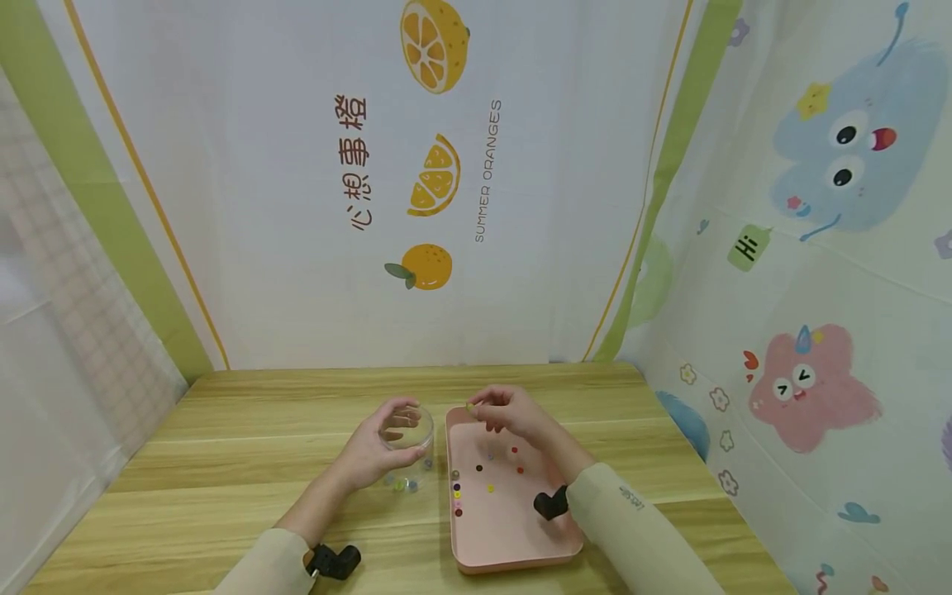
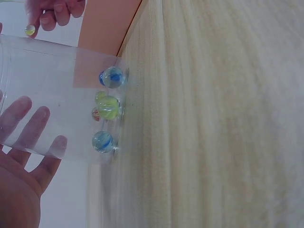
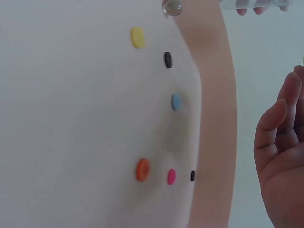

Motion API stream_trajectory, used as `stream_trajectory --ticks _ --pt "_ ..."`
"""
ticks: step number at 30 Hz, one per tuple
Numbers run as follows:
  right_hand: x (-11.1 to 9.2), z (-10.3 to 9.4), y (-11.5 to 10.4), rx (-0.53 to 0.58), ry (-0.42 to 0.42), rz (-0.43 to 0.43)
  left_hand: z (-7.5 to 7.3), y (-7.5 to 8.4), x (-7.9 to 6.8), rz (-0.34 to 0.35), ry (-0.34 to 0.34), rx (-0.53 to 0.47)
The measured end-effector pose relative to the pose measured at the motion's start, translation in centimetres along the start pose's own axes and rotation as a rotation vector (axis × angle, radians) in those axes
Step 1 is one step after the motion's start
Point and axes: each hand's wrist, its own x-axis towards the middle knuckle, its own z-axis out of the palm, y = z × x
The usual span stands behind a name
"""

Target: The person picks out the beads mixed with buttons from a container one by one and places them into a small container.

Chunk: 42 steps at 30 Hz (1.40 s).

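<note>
My left hand (image 1: 368, 454) grips a clear plastic jar (image 1: 413, 463) that stands upright on the table. Several glass marbles lie at its bottom, among them a yellow-green marble (image 2: 109, 107) and a blue-streaked marble (image 2: 102, 141). Between the fingertips of my right hand (image 1: 515, 411) is a small yellow-green marble (image 2: 30, 30), held above the far left end of a pink tray (image 1: 513, 529). Inside that tray are scattered buttons, such as a yellow button (image 3: 137, 37) and an orange button (image 3: 142, 169), plus a clear marble (image 3: 172, 7) by the left wall.
The wooden table (image 1: 260, 463) runs back to a white curtain (image 1: 297, 314) printed with oranges. A patterned curtain (image 1: 744, 347) hangs on the right. Along the tray's left wall, several small pieces lie in a row, including a dark red button (image 1: 458, 513).
</note>
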Motion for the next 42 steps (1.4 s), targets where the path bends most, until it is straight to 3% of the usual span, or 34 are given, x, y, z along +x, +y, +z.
stream_trajectory --ticks 13,24,42 --pt "0.8 -0.5 -1.7 0.033 0.009 -0.004 0.0 0.0 0.0 -0.001 0.001 -0.004" --pt "1.1 -0.5 -3.3 0.033 0.013 -0.082 0.0 0.1 0.0 0.004 0.004 -0.008" --pt "2.0 1.3 -6.1 0.043 -0.041 -0.125 -0.1 0.3 0.0 0.003 -0.003 -0.012"
